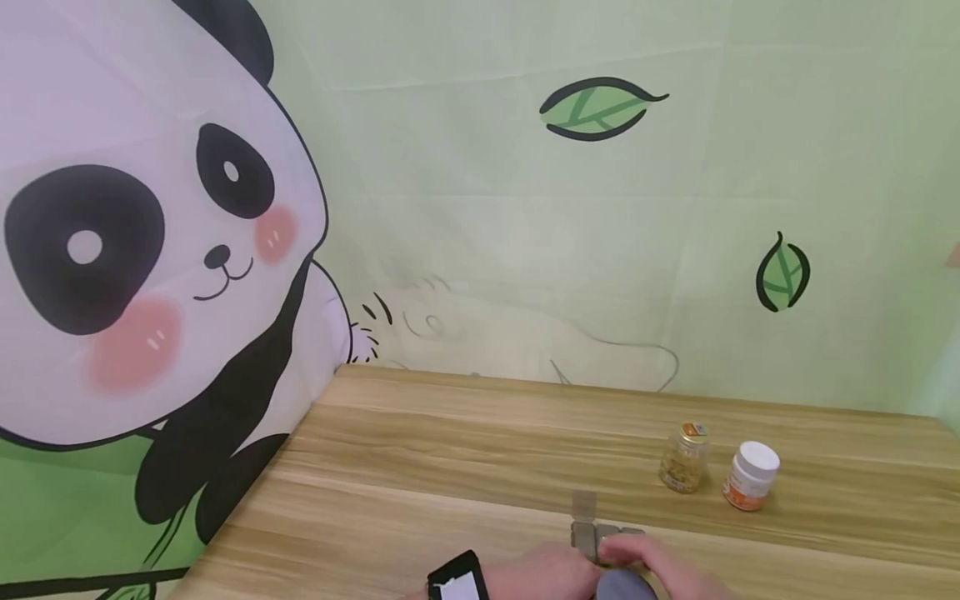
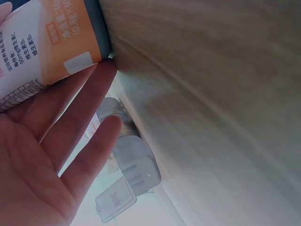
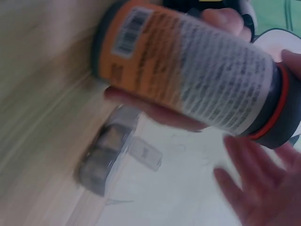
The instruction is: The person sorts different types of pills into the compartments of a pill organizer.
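My left hand [image 1: 551, 571] grips the body of a supplement bottle [image 3: 183, 66] with an orange and white label and a dark cap with a red ring. The bottle is tilted on its side in the right wrist view, its base near the tabletop. At the cap [image 1: 624, 585] is my right hand [image 1: 667, 567]; in the right wrist view its thumb and a finger are at the cap, while the other fingers spread, blurred. Just beyond the hands stands a grey translucent pill organizer [image 2: 134, 157], with one lid [image 2: 116, 198] flipped open. The hands partly hide it in the head view.
On the wooden table [image 1: 450, 450], toward the right, stand a glass jar [image 1: 684, 462] with a gold lid and a white bottle [image 1: 752, 475] with an orange label. A panda-printed cloth [image 1: 480, 208] hangs behind. A black watch [image 1: 457, 577] is on my left wrist.
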A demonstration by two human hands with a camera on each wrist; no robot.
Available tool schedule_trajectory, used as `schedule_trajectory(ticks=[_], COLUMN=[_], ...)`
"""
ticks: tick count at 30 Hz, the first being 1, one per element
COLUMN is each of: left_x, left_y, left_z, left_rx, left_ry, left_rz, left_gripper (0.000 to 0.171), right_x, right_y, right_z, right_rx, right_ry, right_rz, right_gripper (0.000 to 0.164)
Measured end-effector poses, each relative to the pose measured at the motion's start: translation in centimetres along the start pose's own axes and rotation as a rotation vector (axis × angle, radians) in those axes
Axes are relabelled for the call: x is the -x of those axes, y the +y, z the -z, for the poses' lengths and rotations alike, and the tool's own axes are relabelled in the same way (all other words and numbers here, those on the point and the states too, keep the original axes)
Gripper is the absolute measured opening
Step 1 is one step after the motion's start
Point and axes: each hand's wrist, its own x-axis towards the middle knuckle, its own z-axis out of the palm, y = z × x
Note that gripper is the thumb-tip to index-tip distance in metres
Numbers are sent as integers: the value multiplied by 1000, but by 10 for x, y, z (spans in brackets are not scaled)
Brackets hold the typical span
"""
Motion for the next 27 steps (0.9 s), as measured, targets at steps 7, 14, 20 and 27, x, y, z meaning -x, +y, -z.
schedule_trajectory(ticks=[7, 14, 20, 27], left_x=[0, 0, 0, 2], left_y=[0, 0, -2, -5], left_z=[0, 0, 1, -1], left_rx=[30, 4, -64, 16], left_ry=[23, 22, 39, 50], left_rz=[-21, -21, -15, 13], left_gripper=[15, 16, 10, 5], right_x=[2, 4, -7, -10], right_y=[5, 7, 12, -4], right_z=[7, -2, -13, -19], right_rx=[126, 18, 102, -1], right_ry=[28, 29, 15, 24], right_rz=[84, 61, 235, 23], right_gripper=[61, 63, 45, 55])
